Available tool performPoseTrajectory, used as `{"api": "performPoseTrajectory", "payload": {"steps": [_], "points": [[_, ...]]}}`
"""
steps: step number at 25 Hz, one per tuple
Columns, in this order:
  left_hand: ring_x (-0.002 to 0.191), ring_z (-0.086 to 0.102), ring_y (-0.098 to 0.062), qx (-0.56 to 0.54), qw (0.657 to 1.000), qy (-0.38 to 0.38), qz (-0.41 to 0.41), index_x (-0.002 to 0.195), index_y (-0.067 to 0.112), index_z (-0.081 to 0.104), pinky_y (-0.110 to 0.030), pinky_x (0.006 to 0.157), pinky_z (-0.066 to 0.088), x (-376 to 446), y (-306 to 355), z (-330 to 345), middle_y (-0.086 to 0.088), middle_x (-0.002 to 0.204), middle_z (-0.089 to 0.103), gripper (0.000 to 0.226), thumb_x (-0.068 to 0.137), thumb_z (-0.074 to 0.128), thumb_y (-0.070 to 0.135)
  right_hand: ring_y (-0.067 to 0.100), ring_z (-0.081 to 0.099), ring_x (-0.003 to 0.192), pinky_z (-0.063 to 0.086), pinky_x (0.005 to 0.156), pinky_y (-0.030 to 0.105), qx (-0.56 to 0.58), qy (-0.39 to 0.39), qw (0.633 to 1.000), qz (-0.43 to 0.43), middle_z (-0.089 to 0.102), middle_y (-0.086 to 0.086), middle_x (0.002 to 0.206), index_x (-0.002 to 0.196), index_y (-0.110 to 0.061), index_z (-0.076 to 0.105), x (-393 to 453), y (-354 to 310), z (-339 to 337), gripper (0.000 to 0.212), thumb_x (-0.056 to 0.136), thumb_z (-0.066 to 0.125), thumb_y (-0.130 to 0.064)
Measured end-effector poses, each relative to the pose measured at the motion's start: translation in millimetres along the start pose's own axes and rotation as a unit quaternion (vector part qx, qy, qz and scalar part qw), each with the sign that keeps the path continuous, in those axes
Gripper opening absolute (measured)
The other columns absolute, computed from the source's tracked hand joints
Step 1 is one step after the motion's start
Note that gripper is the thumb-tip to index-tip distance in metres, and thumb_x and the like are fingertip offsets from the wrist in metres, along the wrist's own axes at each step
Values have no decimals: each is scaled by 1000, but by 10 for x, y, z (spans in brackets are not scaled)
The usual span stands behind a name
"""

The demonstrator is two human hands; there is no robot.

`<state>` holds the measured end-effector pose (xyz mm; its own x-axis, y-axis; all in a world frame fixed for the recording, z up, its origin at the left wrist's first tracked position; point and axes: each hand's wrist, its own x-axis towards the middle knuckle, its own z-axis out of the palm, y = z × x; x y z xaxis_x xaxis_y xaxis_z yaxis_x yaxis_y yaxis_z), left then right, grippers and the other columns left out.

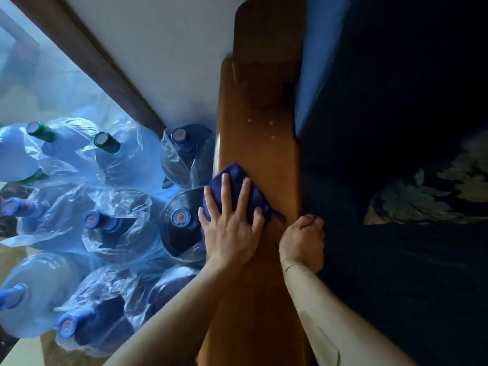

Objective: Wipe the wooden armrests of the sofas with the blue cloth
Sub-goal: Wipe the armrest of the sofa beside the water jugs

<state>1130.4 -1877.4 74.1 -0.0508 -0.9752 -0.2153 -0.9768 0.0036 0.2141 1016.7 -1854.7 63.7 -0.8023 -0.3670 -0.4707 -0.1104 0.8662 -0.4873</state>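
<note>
A long wooden armrest [260,143] runs up the middle of the head view, with pale specks on its upper part. My left hand [231,228] lies flat, fingers spread, pressing the blue cloth [237,180] onto the armrest's left edge. A corner of the cloth sticks out to the right of the fingers. My right hand [303,241] is curled shut on the armrest's right edge, beside the dark blue sofa seat [396,207].
Several large blue water jugs [111,196] wrapped in clear plastic crowd the floor directly left of the armrest. A white wall [163,48] with a dark wooden frame stands behind them. A patterned cushion [435,191] lies on the sofa at the right.
</note>
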Motion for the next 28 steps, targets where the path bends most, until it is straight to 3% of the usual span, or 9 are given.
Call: {"api": "performPoseTrajectory", "payload": {"steps": [7, 10, 13, 15, 17, 19, 21, 25, 28], "points": [[151, -13, -38, -49, 993, 27, -103, 158, 24, 3, -63, 118, -8, 1730, 957, -132, -9, 167, -8, 67, 99, 20, 50, 26, 65, 75, 56, 72, 46, -43, 59, 996, -41, 67, 5, 90, 108, -25, 49, 64, 36, 126, 60, 90, 0, -53], [153, -8, -31, 20, 994, 5, 106, 158, 22, 8, -57, 121, -6, 1433, 927, -14, -8, 167, 0, 62, 101, 19, 45, 30, 64, 81, 54, 76, 48, -49, 56, 996, -48, 67, 7, 99, 113, -24, 51, 82, 74, 89, 51, 95, 9, -47], [154, -1, -26, 79, 928, -32, 362, 157, 32, 11, -54, 123, 0, 1021, 311, -106, -1, 167, 9, 59, 101, 22, 47, 35, 61, 95, 49, 81, 49, -33, 19, 999, -36, 63, 11, 112, 116, -24, 49, 36, 72, 8, 41, 99, 17, -43], [154, 2, -26, 90, 907, -42, 409, 156, 39, 13, -57, 123, 2, 830, -17, -142, 4, 166, 13, 60, 98, 27, 50, 35, 59, 104, 48, 83, 49, -25, 19, 998, -54, 58, 10, 123, 124, -28, 45, -18, 37, -25, 42, 99, 19, -50], [154, 3, -29, 75, 943, -14, 325, 154, 43, 18, -62, 120, 8, 636, -99, -84, 8, 166, 16, 62, 95, 31, 57, 34, 55, 114, 48, 88, 53, -52, 25, 992, -116, 50, 11, 136, 138, -33, 34, -88, 26, -63, 49, 97, 22, -56], [153, 4, -35, 20, 991, 23, 133, 153, 45, 19, -66, 117, 14, 722, 55, -105, 8, 166, 12, 66, 91, 33, 62, 35, 49, 123, 46, 94, 53, -135, -1, 968, -211, 37, 10, 150, 148, -36, 23, -149, 20, -93, 57, 95, 23, -58], [149, 13, -42, -85, 996, 11, -36, 153, 47, 12, -64, 110, 27, 1146, 198, -220, 7, 167, 1, 66, 92, 33, 63, 35, 40, 134, 40, 100, 57, -238, -41, 923, -300, 17, 6, 161, 152, -40, 14, -189, 29, -70, 63, 94, 17, -64], [130, 47, -45, -198, 978, 19, -60, 154, 42, 6, -57, 99, 43, 2386, 127, -477, -5, 164, 16, 63, 99, 31, 58, 37, 29, 144, 38, 101, 65, -291, -63, 887, -352, 9, 8, 165, 155, -37, 15, -178, 61, -27, 71, 91, 22, -67], [128, 51, -41, -253, 966, 4, -44, 157, 28, 12, -50, 102, 44, 3354, 79, -542, -16, 154, 35, 68, 99, 39, 49, 37, 30, 144, 42, 97, 63, -277, -55, 889, -362, 8, 7, 166, 155, -38, 17, -153, 52, -8, 72, 90, 28, -66]]}}
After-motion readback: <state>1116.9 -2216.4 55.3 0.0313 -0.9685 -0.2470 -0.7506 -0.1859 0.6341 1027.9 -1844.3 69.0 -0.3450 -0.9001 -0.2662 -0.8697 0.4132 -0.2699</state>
